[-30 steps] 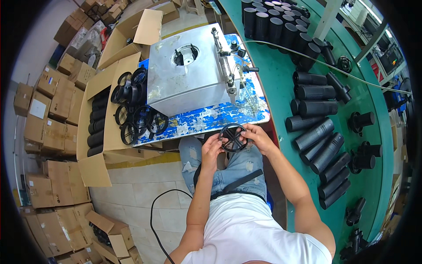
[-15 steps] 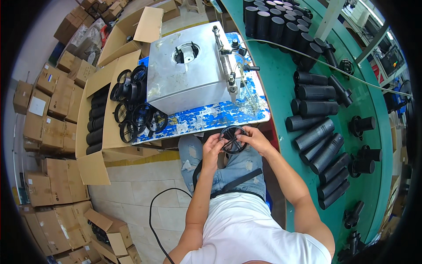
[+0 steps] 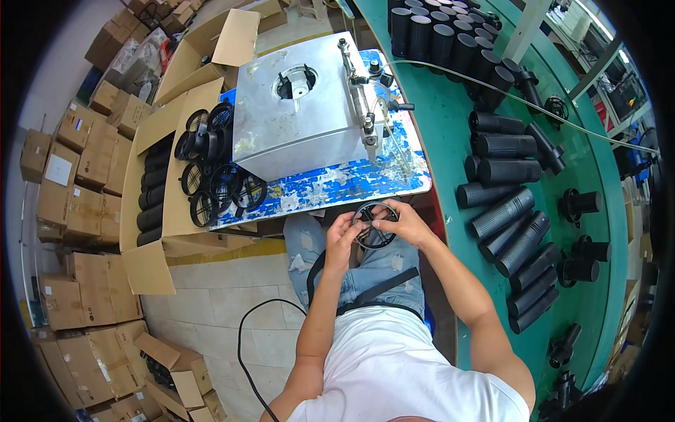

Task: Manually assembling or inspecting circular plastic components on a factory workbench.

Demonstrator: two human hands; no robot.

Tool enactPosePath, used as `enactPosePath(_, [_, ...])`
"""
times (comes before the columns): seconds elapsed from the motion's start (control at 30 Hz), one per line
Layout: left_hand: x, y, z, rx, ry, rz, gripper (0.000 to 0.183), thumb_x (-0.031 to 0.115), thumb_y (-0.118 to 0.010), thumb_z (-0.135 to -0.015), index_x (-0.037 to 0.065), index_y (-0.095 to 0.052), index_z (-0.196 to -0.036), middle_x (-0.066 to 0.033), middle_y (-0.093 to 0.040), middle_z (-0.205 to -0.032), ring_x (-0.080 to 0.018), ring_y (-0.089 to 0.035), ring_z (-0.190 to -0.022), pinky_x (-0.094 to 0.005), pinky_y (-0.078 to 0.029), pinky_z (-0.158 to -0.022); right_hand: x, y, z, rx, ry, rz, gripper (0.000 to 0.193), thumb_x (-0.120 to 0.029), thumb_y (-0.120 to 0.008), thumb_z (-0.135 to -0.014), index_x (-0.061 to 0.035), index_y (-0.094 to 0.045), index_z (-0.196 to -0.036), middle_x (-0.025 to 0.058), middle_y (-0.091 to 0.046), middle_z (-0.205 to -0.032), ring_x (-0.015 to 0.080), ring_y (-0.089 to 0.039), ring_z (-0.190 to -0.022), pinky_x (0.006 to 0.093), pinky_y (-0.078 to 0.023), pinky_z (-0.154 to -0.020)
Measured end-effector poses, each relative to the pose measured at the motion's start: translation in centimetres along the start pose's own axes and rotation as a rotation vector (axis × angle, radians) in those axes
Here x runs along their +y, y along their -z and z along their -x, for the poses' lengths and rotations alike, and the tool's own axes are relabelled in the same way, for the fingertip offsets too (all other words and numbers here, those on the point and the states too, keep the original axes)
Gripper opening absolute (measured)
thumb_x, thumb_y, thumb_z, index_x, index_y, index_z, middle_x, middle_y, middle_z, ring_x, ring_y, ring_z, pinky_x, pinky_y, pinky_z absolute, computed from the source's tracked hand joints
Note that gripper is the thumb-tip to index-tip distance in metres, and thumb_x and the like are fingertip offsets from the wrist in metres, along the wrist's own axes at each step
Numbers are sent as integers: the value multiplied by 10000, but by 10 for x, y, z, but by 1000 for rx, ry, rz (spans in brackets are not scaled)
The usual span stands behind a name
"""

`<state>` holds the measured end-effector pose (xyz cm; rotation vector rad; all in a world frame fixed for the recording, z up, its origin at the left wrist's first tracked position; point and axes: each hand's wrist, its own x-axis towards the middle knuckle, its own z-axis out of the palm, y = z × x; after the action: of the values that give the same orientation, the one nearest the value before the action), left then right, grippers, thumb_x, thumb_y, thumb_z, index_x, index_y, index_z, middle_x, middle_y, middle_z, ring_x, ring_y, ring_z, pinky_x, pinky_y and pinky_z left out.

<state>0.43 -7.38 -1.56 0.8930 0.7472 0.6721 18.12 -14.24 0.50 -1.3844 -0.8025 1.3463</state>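
Above my lap, just off the near edge of the blue board, I hold a black spoked plastic ring (image 3: 375, 242) between both hands. My left hand (image 3: 342, 234) pinches its left rim, fingertips reaching in toward the spokes. On the opposite side, my right hand (image 3: 408, 225) grips the rim, its thumb lying over the middle of the ring. Both hands are closed on it; the fingers partly hide the centre. Beyond stands a silver metal box (image 3: 299, 137) with a round opening holding black jaws. Left of it lie several similar black rings (image 3: 226, 184).
The metal box rests on a worn blue board (image 3: 316, 195). An open carton (image 3: 184, 169) of black cylinders stands left. On the green bench (image 3: 450, 232) at right are many black cylinders (image 3: 508, 148). A black cable (image 3: 242, 344) hangs beside my left arm.
My right thumb has moved inward from the rim toward the middle of the ring, and my left fingers have shifted slightly. The ring remains in about the same place.
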Motion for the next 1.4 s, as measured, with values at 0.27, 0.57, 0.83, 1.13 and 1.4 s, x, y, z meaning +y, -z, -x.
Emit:
enactPosePath(0.27, [-4,-4,0,7,-62,3,316,64,-628,-861,-45,-535,-1143,-82,-625,-1008,-119,-600,-917,-243,-479,-821,1,-2,1,-61,32,17,291,-90,-710,-786,23,-599,-1031,54,-641,-843,102,-593,-807,246,-472,-761])
enactPosePath(0.57, [-4,-4,1,16,-40,13,301,41,-645,-841,-27,-549,-1119,-82,-633,-1016,-113,-597,-911,-239,-476,-815,5,-3,1,-98,39,21,275,-84,-703,-784,20,-601,-1018,49,-645,-834,101,-598,-802,251,-467,-772])
enactPosePath(0.83, [-8,-3,-1,25,-36,4,316,49,-652,-830,-14,-547,-1121,-65,-638,-991,-92,-605,-836,-219,-476,-745,8,-3,0,-106,58,40,269,-80,-686,-783,21,-605,-1019,47,-641,-810,99,-590,-778,249,-468,-751])
enactPosePath(1.13, [-5,-6,1,37,-21,-16,278,28,-636,-827,-19,-557,-1090,-67,-637,-980,-103,-594,-870,-239,-470,-791,13,-2,-1,-132,33,3,253,-54,-618,-776,20,-617,-1019,37,-637,-801,94,-580,-774,245,-463,-746])
enactPosePath(1.4, [-12,0,-1,24,12,17,292,42,-646,-816,-16,-556,-1087,-65,-632,-988,-99,-585,-869,-229,-459,-783,14,-3,-1,-140,37,-4,243,-58,-642,-779,14,-625,-1010,31,-630,-802,88,-576,-776,243,-458,-750])
